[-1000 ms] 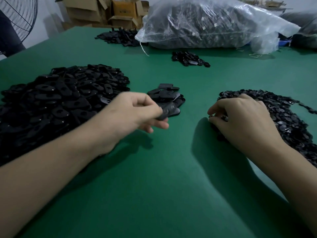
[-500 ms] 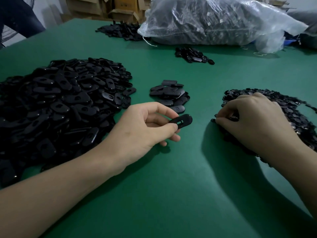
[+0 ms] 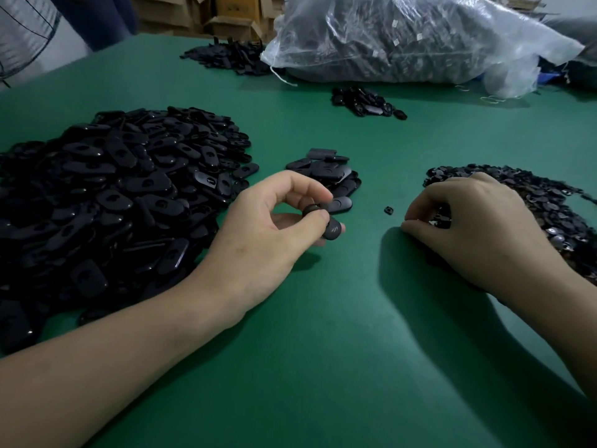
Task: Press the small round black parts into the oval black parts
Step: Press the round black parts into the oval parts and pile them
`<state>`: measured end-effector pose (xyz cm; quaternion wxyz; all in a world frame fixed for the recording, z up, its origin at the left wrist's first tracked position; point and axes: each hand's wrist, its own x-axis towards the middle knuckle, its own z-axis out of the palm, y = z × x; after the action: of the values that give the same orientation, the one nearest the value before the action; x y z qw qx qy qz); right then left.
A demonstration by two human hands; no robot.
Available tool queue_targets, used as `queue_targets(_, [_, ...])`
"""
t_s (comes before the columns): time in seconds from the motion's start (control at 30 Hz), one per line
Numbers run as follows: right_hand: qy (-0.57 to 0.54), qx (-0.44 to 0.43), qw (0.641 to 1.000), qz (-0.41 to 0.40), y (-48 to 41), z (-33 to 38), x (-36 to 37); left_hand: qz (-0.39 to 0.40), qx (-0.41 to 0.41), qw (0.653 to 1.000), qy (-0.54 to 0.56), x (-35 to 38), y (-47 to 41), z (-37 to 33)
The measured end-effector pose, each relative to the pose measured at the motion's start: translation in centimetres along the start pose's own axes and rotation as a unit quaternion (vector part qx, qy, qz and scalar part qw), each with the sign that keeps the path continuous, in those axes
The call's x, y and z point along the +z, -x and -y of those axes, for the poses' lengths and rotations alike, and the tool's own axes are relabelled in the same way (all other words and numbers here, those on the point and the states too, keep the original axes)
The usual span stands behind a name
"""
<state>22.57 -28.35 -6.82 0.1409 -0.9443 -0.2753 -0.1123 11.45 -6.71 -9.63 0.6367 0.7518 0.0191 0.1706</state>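
Black oval part (image 3: 326, 226), pinched between thumb and fingers of the left hand (image 3: 268, 234), had turned from flat to end-on, awaiting its insert. The right hand (image 3: 478, 227) curled into the small round parts (image 3: 517, 189), its grasp indiscernible. One stray part (image 3: 389, 210) lay between the hands.

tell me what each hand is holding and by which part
The left hand pinches one oval black part across its middle. The right hand curls over the small round parts; any grip there is hidden.

Bare left forearm (image 3: 113, 367), bare right forearm (image 3: 578, 321), left grip (image 3: 268, 227) thumbnail seemingly short
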Motion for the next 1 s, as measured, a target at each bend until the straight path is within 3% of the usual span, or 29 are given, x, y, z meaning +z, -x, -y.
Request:
queue_targets(0.1, [-0.044,-0.023,0.998,-0.037,0.0,0.3,0.2,-0.007,-0.001,1.0,0.019,0.0,-0.1,0.0])
queue_targets(0.2, [-0.204,-0.024,0.976,-0.064,0.5,1.1,0.0,-0.006,0.003,1.0,0.002,0.0,-0.1,0.0])
queue_targets(0.33, [-0.49,-0.008,0.871,0.022,1.4,3.4,0.5,0.007,0.014,1.0,-0.015,0.1,-0.2,0.1])
queue_targets(0.43, [-0.551,-0.003,0.833,0.044,1.8,4.1,1.4,0.02,0.024,0.999,-0.026,0.0,-0.2,0.1])
queue_targets(0.6, [-0.539,-0.016,0.842,0.029,1.8,4.1,1.5,0.035,0.024,0.998,-0.042,0.2,-0.2,0.2])
queue_targets(1.0, [-0.31,-0.085,0.944,-0.072,2.3,4.7,1.0,0.029,0.018,0.999,-0.043,0.2,-0.1,0.0])
